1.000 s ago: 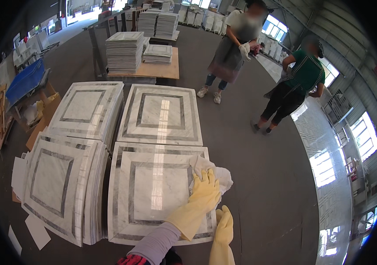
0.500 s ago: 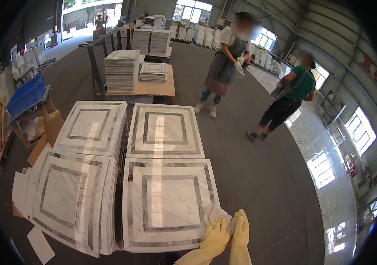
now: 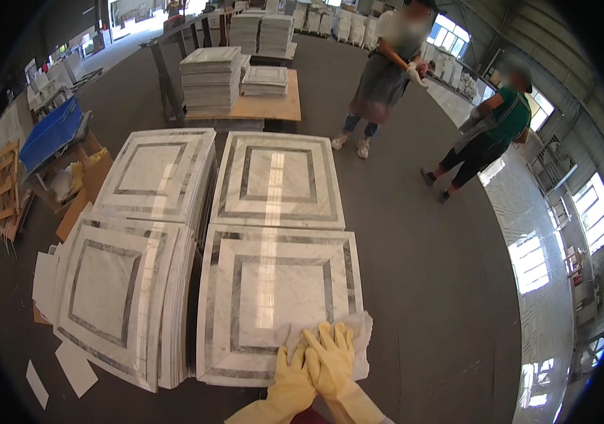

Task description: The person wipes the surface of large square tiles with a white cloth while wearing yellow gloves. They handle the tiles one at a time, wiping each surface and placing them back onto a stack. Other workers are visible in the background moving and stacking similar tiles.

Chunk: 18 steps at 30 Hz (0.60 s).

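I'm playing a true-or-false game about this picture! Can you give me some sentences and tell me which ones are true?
1. Both hands wear yellow gloves. True: left hand, right hand.
2. The hands press a white cloth on a marble tile. True.
3. The tile is round. False: it is square with grey borders.
4. Nobody else is around. False: two people stand beyond the tiles.
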Motion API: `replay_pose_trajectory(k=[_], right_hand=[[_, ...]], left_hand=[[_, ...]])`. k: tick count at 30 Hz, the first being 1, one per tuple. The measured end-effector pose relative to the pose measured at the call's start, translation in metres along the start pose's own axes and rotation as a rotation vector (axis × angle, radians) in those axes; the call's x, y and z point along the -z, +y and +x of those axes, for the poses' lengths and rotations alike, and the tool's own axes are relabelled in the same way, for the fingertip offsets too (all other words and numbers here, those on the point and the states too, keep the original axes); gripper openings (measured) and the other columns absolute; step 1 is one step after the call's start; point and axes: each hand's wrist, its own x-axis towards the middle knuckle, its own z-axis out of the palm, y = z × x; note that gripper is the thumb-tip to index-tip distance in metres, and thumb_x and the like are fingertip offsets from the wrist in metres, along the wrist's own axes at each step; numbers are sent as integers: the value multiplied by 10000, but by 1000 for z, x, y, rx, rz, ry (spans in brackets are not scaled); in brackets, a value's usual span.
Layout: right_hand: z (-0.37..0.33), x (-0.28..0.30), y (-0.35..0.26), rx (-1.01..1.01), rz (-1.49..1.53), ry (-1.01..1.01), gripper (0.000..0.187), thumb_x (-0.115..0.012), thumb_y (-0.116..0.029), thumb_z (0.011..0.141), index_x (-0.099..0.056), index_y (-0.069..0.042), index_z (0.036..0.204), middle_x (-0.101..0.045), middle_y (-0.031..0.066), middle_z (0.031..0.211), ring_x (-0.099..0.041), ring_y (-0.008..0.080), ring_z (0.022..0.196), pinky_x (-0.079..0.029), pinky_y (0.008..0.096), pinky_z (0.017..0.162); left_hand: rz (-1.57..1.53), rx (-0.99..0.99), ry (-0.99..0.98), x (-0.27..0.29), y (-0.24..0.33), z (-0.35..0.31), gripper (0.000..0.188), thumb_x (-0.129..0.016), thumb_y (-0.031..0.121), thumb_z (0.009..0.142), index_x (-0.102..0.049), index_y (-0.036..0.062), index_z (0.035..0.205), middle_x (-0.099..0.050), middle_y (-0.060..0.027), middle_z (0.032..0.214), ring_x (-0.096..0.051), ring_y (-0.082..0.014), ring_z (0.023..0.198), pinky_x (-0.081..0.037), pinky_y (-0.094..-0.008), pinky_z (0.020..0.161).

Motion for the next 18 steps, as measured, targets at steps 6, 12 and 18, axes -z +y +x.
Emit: replay_pose_trajectory(k=[6,12,18], right_hand=[[145,-41,49,204,12,99,397,-659,-278,1034,-794,-167,1390,-712,186,1438,-562,523,1380,-394,642,1200],[251,-69,67,248,11,148,379,-592,-316,1071,-804,-165,1346,-716,144,1414,-559,442,1382,-388,607,1208],[194,-81,30,257,-21,131,451,-596,-369,1075,-736,-166,1453,-646,142,1521,-502,451,1475,-322,668,1273]], left_hand=[[217,256,-133,-1,-65,125,779,-648,456,1035,-440,136,1713,-436,-189,1731,-352,-451,1625,-190,-753,1291],[213,318,-45,10,-136,214,756,-635,481,1043,-445,209,1722,-414,-148,1768,-300,-390,1661,-191,-666,1336],[267,338,-155,28,-119,148,748,-593,495,1069,-425,202,1737,-394,-144,1780,-267,-401,1673,-147,-670,1350]])
